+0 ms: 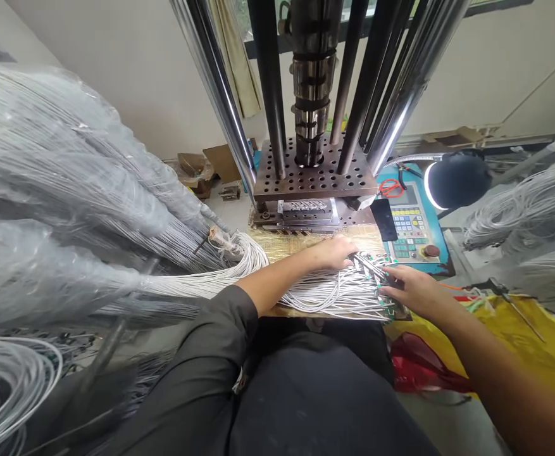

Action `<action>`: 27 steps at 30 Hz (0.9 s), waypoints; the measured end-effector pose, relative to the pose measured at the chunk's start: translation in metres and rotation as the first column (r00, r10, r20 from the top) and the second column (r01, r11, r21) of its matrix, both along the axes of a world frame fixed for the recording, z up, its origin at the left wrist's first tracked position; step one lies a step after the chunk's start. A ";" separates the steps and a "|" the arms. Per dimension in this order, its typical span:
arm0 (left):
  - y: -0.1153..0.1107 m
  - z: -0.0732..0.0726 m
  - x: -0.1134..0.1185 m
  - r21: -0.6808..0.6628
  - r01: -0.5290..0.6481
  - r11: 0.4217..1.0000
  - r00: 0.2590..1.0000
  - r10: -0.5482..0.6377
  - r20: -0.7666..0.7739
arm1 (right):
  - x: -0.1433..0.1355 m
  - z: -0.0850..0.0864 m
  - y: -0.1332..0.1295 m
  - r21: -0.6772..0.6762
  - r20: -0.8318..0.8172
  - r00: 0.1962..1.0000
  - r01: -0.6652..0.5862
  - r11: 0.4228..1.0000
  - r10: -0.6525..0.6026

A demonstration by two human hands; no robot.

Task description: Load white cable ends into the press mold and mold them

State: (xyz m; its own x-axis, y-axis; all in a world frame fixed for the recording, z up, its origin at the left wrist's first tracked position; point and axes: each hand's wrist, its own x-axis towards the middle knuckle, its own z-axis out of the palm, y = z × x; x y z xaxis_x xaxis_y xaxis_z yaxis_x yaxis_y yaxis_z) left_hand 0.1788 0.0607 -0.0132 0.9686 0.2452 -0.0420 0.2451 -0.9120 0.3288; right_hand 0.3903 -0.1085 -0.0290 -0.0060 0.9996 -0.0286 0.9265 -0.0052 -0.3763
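A thick bundle of white cables (322, 292) lies across the work table in front of me, their ends pointing right. Those ends carry small dark and green connectors (368, 269). My left hand (340, 252) reaches over the bundle, its fingers curled on several cables just behind the connectors; the fingertips are partly hidden. At the right end of the bundle, my right hand (412, 286) has its thumb and fingers apart, the tips touching the connector ends. Beyond both hands stands a press (315, 183) with a metal fixture (308, 212) under its perforated plate.
A blue control panel (412, 215) with buttons, a dark phone (384, 218) and orange-handled pliers (392, 187) sits at the right. A lamp (457, 180) leans over it. Plastic-wrapped cable bundles (59, 164) hang at the left. A yellow bag (519, 335) lies at lower right.
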 end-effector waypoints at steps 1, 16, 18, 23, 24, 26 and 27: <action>0.001 -0.002 0.001 0.004 -0.002 1.000 1.000 0.002 0.007 | 0.000 0.001 0.001 -0.008 0.006 1.000 -0.002 1.000 0.002; 0.039 0.016 -0.054 -0.054 -0.443 0.895 0.859 0.441 0.261 | -0.006 0.025 0.092 0.252 -0.076 0.995 -0.049 0.966 0.070; 0.056 0.019 -0.067 -0.083 -0.553 0.829 0.798 0.555 0.234 | -0.015 0.022 0.132 0.269 -0.112 0.992 -0.019 0.963 0.051; 0.096 0.022 -0.082 -0.084 -0.769 0.634 0.626 0.773 0.105 | -0.029 0.022 0.216 0.267 -0.192 0.973 -0.074 0.961 0.128; 0.103 0.021 -0.081 -0.079 -0.785 0.615 0.610 0.789 0.075 | -0.030 0.024 0.226 0.266 -0.166 0.975 -0.098 0.959 0.146; 0.116 0.018 -0.079 -0.079 -0.792 0.605 0.606 0.795 0.009 | -0.029 0.031 0.240 0.244 -0.104 0.981 -0.134 0.960 0.163; 0.121 0.015 -0.078 -0.080 -0.791 0.607 0.610 0.792 -0.017 | -0.029 0.035 0.244 0.232 -0.081 0.982 -0.149 0.961 0.172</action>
State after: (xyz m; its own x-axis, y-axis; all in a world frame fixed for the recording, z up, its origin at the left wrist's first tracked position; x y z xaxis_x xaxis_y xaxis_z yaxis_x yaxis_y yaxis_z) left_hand 0.1012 0.1815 0.0021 0.3993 0.9135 -0.0777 0.8532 -0.3392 0.3962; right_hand 0.3615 0.1357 0.0059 -0.1584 0.9659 0.2047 0.8661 0.2355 -0.4409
